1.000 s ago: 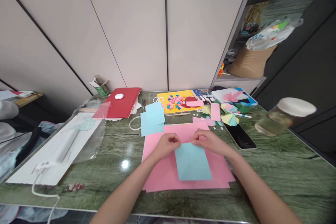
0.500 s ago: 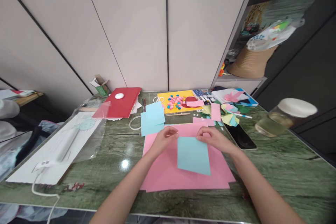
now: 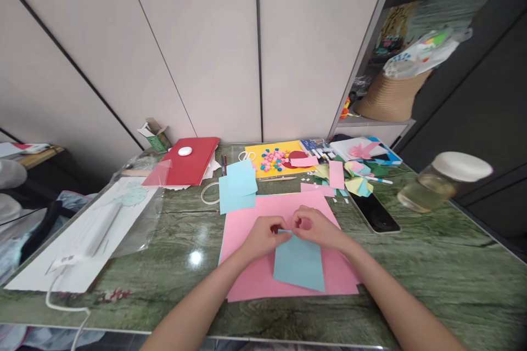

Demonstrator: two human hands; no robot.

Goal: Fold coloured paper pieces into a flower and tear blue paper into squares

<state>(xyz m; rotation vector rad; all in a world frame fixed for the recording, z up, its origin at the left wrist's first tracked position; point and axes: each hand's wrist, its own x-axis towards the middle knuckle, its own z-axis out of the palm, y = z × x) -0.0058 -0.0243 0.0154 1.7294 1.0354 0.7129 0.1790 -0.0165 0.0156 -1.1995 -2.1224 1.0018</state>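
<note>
A square of light blue paper (image 3: pixel 299 264) hangs from my fingers over several pink sheets (image 3: pixel 247 279) on the table. My left hand (image 3: pixel 267 236) pinches its top edge near the left corner. Close beside it, my right hand (image 3: pixel 315 227) pinches the same edge, the two sets of fingertips almost touching. The lower part of the blue square slopes down toward me over the pink. More light blue sheets (image 3: pixel 237 186) lie overlapped at the pink stack's far left corner.
Behind lie white scissors (image 3: pixel 247 156), a yellow sheet (image 3: pixel 263 173) bearing coloured balls (image 3: pixel 275 159), and paper scraps (image 3: pixel 359 185). At right are a phone (image 3: pixel 376 214) and a lidded jar (image 3: pixel 442 184). A red folder (image 3: pixel 193 162) and a white glue gun (image 3: pixel 66 263) are at left.
Both hands have come closer together along the top edge of the blue paper and moved slightly toward me. The blue paper has shifted down with them.
</note>
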